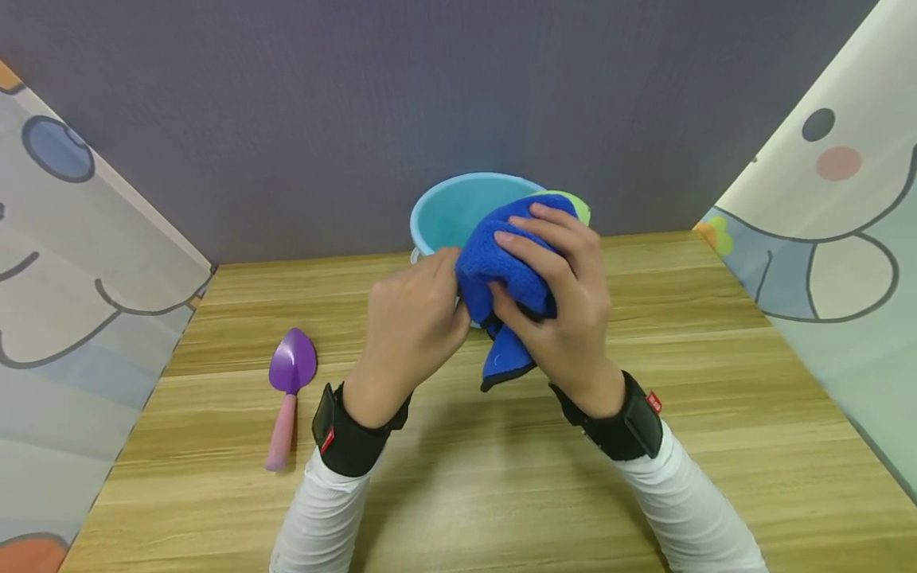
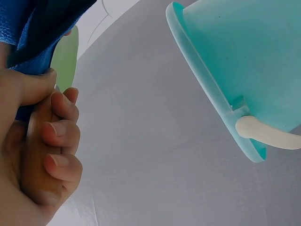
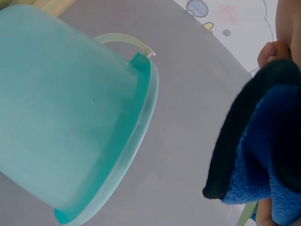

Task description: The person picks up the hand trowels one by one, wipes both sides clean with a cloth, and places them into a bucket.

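My left hand (image 1: 411,306) grips the brown handle (image 2: 40,160) of a trowel with a rounded green blade (image 2: 66,59). A blue cloth (image 1: 501,255) with black edging is wrapped over that blade, and only a green rim shows past it in the head view. Holding the cloth around the blade is my right hand (image 1: 566,278), fingers spread over the top and thumb underneath. One cloth corner hangs down below the hands. Behind them stands a light blue bucket (image 1: 447,219), its front largely hidden by the hands and cloth.
A purple trowel (image 1: 292,362) with a pink handle lies on the wooden table (image 1: 458,509) to the left. The bucket has a white carrying handle (image 2: 268,132). A grey panel (image 1: 322,135) rises behind the table, with cartoon-printed sheets (image 1: 824,239) at both sides.
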The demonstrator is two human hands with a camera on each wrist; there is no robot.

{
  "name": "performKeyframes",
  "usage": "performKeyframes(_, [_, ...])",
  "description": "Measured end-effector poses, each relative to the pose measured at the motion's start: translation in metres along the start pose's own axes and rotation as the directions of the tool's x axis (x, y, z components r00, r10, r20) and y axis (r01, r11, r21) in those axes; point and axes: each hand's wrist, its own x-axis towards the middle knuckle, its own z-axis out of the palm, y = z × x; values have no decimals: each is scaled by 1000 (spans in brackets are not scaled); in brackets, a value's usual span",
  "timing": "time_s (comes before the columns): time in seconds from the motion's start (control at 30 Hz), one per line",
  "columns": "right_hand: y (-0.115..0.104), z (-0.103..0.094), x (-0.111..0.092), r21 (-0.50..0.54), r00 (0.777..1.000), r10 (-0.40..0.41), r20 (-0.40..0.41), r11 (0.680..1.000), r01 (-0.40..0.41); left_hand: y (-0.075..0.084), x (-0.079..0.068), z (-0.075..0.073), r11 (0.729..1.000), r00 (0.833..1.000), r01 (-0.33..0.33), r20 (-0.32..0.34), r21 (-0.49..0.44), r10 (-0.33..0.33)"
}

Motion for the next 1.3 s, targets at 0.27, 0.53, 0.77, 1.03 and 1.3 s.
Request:
performKeyframes(0.27, [3,-4,2,-19,1000,16,-24,1000,-17,-1,0,-1,1000,1000,-18,-8,-10,18])
performKeyframes(0.53, [8,-8,3,-37,998,44,-35,998,-45,0,0,-1,1000,1000,-14,1,-27,14])
performKeyframes(0.77, [12,-11,5,-45,996,58,-73,997,-61,1,0,-2,1000,1000,-17,-2,-7,17])
performKeyframes(1.03, [16,-14,8,-61,992,75,-101,995,-82,-1,0,-1,1000,999,-27,-28,-12,27])
performKeyframes(1.3, [21,-17,10,-67,987,107,-122,991,-115,-2,1,-1,999,999,-34,-32,-21,33])
